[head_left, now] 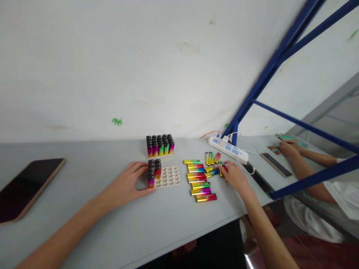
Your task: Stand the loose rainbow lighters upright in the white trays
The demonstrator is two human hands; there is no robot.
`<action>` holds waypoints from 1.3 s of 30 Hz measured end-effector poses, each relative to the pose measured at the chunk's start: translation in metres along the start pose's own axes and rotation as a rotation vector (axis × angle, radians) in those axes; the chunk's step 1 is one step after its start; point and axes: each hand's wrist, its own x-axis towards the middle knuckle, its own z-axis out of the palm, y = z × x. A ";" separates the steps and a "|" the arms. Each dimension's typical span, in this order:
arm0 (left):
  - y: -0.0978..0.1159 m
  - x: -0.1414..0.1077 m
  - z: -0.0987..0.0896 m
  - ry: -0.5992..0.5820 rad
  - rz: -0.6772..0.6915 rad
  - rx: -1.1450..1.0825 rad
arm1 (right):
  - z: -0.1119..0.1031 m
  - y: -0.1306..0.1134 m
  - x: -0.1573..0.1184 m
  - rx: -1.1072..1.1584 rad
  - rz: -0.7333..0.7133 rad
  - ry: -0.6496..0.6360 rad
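My left hand (127, 183) curves round the left end of a pale tray (171, 179) with rows of shallow holes, thumb at its front corner and fingers at its back. Several lighters with black tops (151, 173) stand upright in the tray's left columns. My right hand (235, 175) is closed at the loose pile of lighters (211, 172), its fingertips on a red lighter (225, 168) that they partly cover. Between the hands, a column of shiny multicoloured lighters (199, 181) lies flat on the table.
A full block of upright lighters (159, 145) stands by the wall. Behind my right hand lies a white power strip (228, 147) with cables. A dark phone-like slab (25, 186) is at left. Blue metal bars (252, 93) rise at right, beyond which a co-worker's hands (290, 147) work.
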 end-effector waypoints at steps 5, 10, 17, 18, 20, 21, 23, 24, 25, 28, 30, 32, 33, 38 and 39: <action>0.001 0.002 -0.004 -0.032 0.012 -0.017 | 0.006 -0.028 0.008 0.037 -0.009 0.009; 0.005 0.001 -0.003 -0.032 0.009 -0.030 | 0.002 -0.042 0.021 0.114 -0.034 0.032; 0.007 -0.001 -0.001 -0.024 0.021 -0.035 | 0.003 -0.053 0.032 0.484 -0.052 0.133; 0.007 -0.001 -0.001 -0.024 0.023 -0.039 | 0.005 -0.057 0.033 0.611 -0.070 0.145; 0.006 -0.002 -0.002 -0.024 0.025 -0.051 | 0.008 -0.064 0.034 0.825 -0.123 0.154; 0.006 -0.002 -0.003 -0.027 0.025 -0.056 | 0.009 -0.067 0.035 0.886 -0.146 0.152; 0.007 -0.002 -0.004 -0.043 0.020 -0.056 | 0.010 -0.074 0.036 0.966 -0.164 0.147; 0.007 -0.002 -0.004 -0.054 0.016 -0.050 | 0.009 -0.077 0.037 0.994 -0.160 0.136; 0.008 -0.002 -0.005 -0.063 0.010 -0.042 | 0.008 -0.080 0.037 1.014 -0.155 0.117; 0.008 -0.002 -0.006 -0.075 -0.003 -0.019 | 0.001 -0.089 0.040 1.034 -0.168 0.061; 0.008 -0.003 -0.007 -0.071 0.000 -0.010 | -0.006 -0.099 0.041 1.068 -0.194 0.066; 0.007 -0.003 -0.007 -0.065 0.008 -0.003 | -0.015 -0.113 0.039 1.176 -0.234 0.034; 0.008 -0.004 -0.007 -0.061 0.012 0.002 | -0.019 -0.123 0.038 1.249 -0.258 -0.014; 0.012 -0.006 -0.009 -0.058 0.019 0.019 | -0.026 -0.179 0.026 1.454 -0.317 -0.330; 0.013 -0.007 -0.009 -0.060 0.020 0.020 | -0.023 -0.189 0.023 1.463 -0.293 -0.378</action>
